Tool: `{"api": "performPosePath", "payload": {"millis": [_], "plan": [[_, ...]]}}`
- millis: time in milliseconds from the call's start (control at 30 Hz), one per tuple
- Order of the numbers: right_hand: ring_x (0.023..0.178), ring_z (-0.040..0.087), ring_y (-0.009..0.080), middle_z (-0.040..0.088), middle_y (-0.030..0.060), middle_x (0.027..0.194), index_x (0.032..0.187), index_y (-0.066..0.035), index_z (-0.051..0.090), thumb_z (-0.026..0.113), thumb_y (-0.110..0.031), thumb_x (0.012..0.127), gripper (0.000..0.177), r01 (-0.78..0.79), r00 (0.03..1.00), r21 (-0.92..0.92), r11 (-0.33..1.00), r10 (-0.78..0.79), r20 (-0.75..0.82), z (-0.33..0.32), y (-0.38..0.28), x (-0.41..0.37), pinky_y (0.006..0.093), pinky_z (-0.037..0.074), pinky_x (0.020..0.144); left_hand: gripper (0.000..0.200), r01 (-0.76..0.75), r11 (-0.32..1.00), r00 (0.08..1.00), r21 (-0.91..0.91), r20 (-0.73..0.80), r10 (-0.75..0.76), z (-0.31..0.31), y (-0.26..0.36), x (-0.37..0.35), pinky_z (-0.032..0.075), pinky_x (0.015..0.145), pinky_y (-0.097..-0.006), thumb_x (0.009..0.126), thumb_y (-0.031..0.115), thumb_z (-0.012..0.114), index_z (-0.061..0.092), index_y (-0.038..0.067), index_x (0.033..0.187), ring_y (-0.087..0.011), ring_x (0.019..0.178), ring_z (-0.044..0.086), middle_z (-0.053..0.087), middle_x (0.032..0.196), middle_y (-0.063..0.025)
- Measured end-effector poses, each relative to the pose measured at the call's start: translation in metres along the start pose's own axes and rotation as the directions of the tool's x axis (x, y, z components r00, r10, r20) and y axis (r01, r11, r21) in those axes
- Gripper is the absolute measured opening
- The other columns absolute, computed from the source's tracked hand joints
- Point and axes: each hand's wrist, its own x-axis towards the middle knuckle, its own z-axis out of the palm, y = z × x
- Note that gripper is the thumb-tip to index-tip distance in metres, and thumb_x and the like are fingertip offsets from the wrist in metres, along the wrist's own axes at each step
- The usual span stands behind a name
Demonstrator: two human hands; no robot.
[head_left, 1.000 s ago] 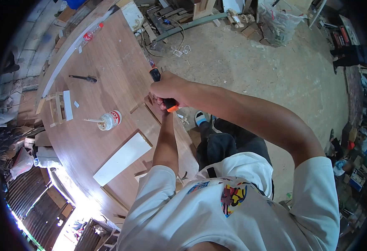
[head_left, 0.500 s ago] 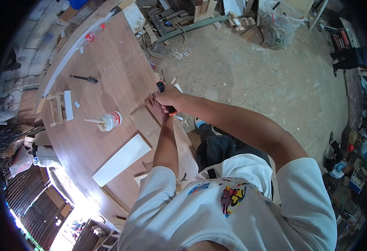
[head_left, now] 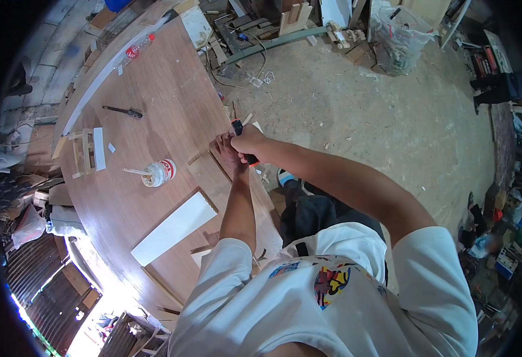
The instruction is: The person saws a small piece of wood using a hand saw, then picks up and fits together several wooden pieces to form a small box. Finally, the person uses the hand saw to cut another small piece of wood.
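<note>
My right hand (head_left: 250, 141) is wrapped round a black-and-orange hand tool (head_left: 237, 126) at the table's edge; its exact kind is not clear. Beside it and partly behind the tool, my left hand (head_left: 229, 154) has bent fingers at the end of a thin wooden strip (head_left: 220, 169) along the edge, and seems to grip it. A short light strip (head_left: 199, 156) lies just left of that hand. Closer to my body, a white board (head_left: 175, 229) rests on the brown wooden tabletop (head_left: 172, 119). My fingertips and the contact point are partly hidden.
An open jar (head_left: 161, 172) with a stick (head_left: 135, 171) across its mouth stands on the table. Further off are a dark slim tool (head_left: 123, 111), a small wooden frame (head_left: 84, 153) and a plastic bottle (head_left: 135, 50). A filled plastic bag (head_left: 399, 41) stands on the floor.
Both hands and the hand tool have shifted slightly to the right. The whole view has also shifted a little. My grip on the tool looks the same.
</note>
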Motion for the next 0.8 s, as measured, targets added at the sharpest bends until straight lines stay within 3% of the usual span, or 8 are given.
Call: {"api": "performPosePath", "payload": {"millis": [33,100,200,233,267,300,600,800], "plan": [[0.05,0.05,0.0168,0.051,0.0087,0.063,0.08,0.0,0.051,0.049,0.0,0.083,0.004,0.0,1.0,-0.001,1.0,0.0,0.004,0.001,-0.001,0.001,0.0326,0.042,0.04,0.025,0.001,1.0,1.0,0.004,-0.001,-0.001,-0.003,0.0,0.003,0.036,0.091,-0.0445,0.075,0.023,0.063,0.052,0.011,0.094,-0.0243,0.099,0.05,0.053,0.094,-0.005],[0.05,0.05,0.0168,0.05,0.0085,0.063,0.08,0.001,0.051,0.049,0.0,0.083,0.004,-0.006,0.999,0.033,0.999,0.005,0.042,0.002,-0.004,0.0,0.0328,0.041,0.04,0.025,0.185,0.981,0.973,-0.053,0.149,-0.176,-0.006,-0.002,0.004,0.036,0.092,-0.0444,0.075,0.024,0.062,0.052,0.011,0.095,-0.0244,0.099,0.05,0.053,0.094,-0.0051],[0.05,0.05,0.0165,0.05,0.0086,0.063,0.079,0.001,0.05,0.049,0.001,0.082,0.003,-0.001,0.999,0.027,1.0,-0.001,0.052,0.001,-0.013,-0.01,0.033,0.041,0.04,0.025,0.455,0.885,0.84,-0.098,0.375,-0.391,0.002,-0.005,0.006,0.036,0.092,-0.0441,0.076,0.024,0.062,0.053,0.011,0.095,-0.0245,0.1,0.05,0.053,0.094,-0.0052],[0.05,0.05,0.0165,0.05,0.0086,0.063,0.079,0.001,0.05,0.049,0.001,0.082,0.003,-0.006,0.999,0.025,1.0,0.005,0.053,0.0,-0.016,-0.015,0.033,0.041,0.04,0.025,0.46,0.882,0.837,-0.097,0.378,-0.396,0.005,-0.007,0.001,0.036,0.092,-0.0441,0.076,0.024,0.062,0.053,0.011,0.095,-0.0245,0.1,0.05,0.053,0.094,-0.0052],[0.05,0.049,0.0161,0.049,0.0082,0.062,0.078,0.0,0.05,0.049,0.002,0.082,0.004,-0.024,0.997,0.034,0.999,0.021,0.078,-0.003,-0.019,-0.019,0.0329,0.041,0.04,0.025,0.248,0.967,0.955,-0.06,0.184,-0.234,0.009,-0.007,-0.003,0.037,0.092,-0.0444,0.076,0.024,0.062,0.054,0.01,0.095,-0.0245,0.099,0.05,0.053,0.094,-0.0055],[0.05,0.049,0.0157,0.049,0.0078,0.062,0.077,-0.001,0.049,0.049,0.002,0.082,0.005,-0.038,0.994,0.042,0.998,0.033,0.102,-0.005,-0.021,-0.019,0.0329,0.04,0.04,0.025,0.033,0.999,0.999,0.021,-0.007,-0.033,0.01,-0.006,-0.003,0.037,0.092,-0.0446,0.076,0.024,0.062,0.054,0.01,0.095,-0.0245,0.099,0.05,0.053,0.094,-0.0057],[0.048,0.046,0.0151,0.044,0.0056,0.061,0.078,-0.006,0.046,0.045,0.004,0.079,0.01,0.001,1.0,0.03,1.0,-0.001,0.007,0.003,0.008,0.001,0.0325,0.038,0.039,0.015,0.03,0.999,1.0,0.042,-0.005,-0.03,-0.004,0.008,0.006,0.038,0.084,-0.0432,0.077,0.024,0.06,0.054,0.011,0.083,-0.0238,0.092,0.05,0.052,0.086,-0.0048],[0.048,0.047,0.0155,0.045,0.0064,0.062,0.078,-0.006,0.046,0.045,0.004,0.079,0.009,-0.001,0.991,0.114,0.993,-0.015,0.134,-0.004,-0.009,-0.028,0.0327,0.037,0.038,0.014,0.061,0.995,0.998,0.073,-0.018,-0.06,0.008,0.0,0.005,0.038,0.081,-0.0413,0.077,0.023,0.059,0.051,0.012,0.073,-0.023,0.085,0.051,0.051,0.078,-0.0048]]}}
